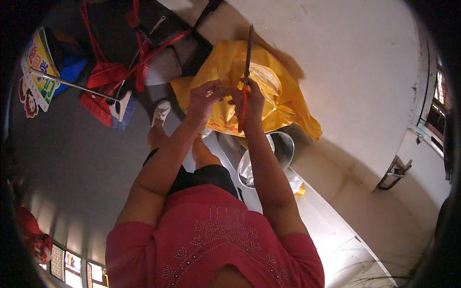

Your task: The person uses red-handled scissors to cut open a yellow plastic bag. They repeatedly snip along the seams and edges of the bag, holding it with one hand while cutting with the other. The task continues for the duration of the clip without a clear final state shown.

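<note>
Both my hands are raised in front of a large yellow plastic bag with red print [293, 101]. My right hand [254, 101] is closed around orange-handled scissors [248, 57], seen nearly edge-on. Their long dark blades point away from me, and the handle end hangs below my fingers. Close beside it on the left, my left hand [201, 101] is closed, with thumb and fingertips pinched together. Whatever lies between those fingertips is too small to make out. The fingers of the two hands nearly meet over the bag.
Below the bag stands a round metal bin or bucket [289, 146]. Red-handled dustpans [105, 74] and a broom with blue bristles [126, 113] are at the left, near a colourful printed board [38, 77]. A pale wall [345, 62] rises at the right.
</note>
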### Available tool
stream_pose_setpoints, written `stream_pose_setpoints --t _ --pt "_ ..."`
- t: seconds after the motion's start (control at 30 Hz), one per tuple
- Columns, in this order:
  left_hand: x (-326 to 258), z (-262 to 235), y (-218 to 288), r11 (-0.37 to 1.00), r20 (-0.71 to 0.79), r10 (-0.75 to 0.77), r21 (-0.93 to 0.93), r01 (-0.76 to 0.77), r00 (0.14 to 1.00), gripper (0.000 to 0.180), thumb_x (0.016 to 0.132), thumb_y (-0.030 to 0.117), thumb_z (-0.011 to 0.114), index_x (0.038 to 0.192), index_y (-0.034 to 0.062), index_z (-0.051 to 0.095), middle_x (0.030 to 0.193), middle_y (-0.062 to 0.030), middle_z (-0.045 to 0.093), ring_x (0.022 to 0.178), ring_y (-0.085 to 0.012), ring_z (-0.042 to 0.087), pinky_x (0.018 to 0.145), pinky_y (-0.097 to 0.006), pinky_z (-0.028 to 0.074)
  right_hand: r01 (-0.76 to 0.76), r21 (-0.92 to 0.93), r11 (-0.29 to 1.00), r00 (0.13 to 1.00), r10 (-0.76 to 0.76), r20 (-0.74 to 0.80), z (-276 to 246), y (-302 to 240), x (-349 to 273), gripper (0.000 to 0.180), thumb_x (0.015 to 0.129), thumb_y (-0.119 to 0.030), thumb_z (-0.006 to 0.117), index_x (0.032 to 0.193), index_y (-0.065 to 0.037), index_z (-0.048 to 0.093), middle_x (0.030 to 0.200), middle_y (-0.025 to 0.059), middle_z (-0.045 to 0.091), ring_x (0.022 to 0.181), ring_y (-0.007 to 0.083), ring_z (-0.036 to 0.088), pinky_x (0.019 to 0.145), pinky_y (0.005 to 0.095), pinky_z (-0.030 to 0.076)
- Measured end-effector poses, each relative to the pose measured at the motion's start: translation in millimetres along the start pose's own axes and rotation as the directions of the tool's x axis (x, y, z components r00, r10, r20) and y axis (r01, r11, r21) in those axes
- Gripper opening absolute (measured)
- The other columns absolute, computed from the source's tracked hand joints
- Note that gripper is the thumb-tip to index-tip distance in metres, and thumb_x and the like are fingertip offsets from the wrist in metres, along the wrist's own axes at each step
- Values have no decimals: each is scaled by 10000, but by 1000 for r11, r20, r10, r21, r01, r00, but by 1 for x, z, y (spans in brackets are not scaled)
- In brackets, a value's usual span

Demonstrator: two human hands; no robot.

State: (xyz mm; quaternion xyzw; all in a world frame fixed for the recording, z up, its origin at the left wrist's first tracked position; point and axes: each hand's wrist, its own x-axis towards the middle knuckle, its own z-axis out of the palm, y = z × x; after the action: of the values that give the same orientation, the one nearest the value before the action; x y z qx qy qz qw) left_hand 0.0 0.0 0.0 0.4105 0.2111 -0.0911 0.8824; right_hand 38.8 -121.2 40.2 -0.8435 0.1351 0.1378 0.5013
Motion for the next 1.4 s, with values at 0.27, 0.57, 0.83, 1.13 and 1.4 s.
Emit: stream_pose_setpoints --t 0.27,0.57,0.83,1.13,1.4 --pt "22 -36 17 908 3 263 338 -248 965 210 847 118 613 1022 2 630 912 -37 625 849 -133 593 771 -279 480 -9 84 996 1000 9 -8 0 -26 14 424 704 -29 612 1111 7 499 661 80 593 515 142 574 451 260 454" --pt "62 -12 60 814 168 231 506 -285 958 221 845 190 601 939 -6 639 792 -5 575 729 -104 521 729 -236 422 456 -311 834 887 -456 75 -15 -71 72 471 679 -125 724 1097 -49 522 732 133 623 637 334 613 587 386 489" --pt "97 -28 92 870 399 -10 456 -189 917 245 820 249 611 818 8 657 640 28 499 595 -67 414 577 -228 330 722 -387 573 666 -424 614 6 -106 116 437 774 -167 671 1165 -51 514 975 140 640 889 237 629 757 344 486" --pt "64 -24 66 806 -38 201 574 -144 979 234 829 247 620 880 22 663 763 -23 635 687 -91 564 654 -229 442 656 -331 678 714 -416 563 10 -84 149 384 732 -34 651 1105 -74 570 788 48 616 683 119 562 623 267 472" --pt "62 1 61 962 -67 192 212 -174 979 258 825 244 627 936 15 672 816 -40 662 717 -86 571 670 -230 438 630 -311 712 719 -384 579 9 -87 140 450 732 17 627 1169 -43 541 920 51 603 821 93 546 744 257 474"
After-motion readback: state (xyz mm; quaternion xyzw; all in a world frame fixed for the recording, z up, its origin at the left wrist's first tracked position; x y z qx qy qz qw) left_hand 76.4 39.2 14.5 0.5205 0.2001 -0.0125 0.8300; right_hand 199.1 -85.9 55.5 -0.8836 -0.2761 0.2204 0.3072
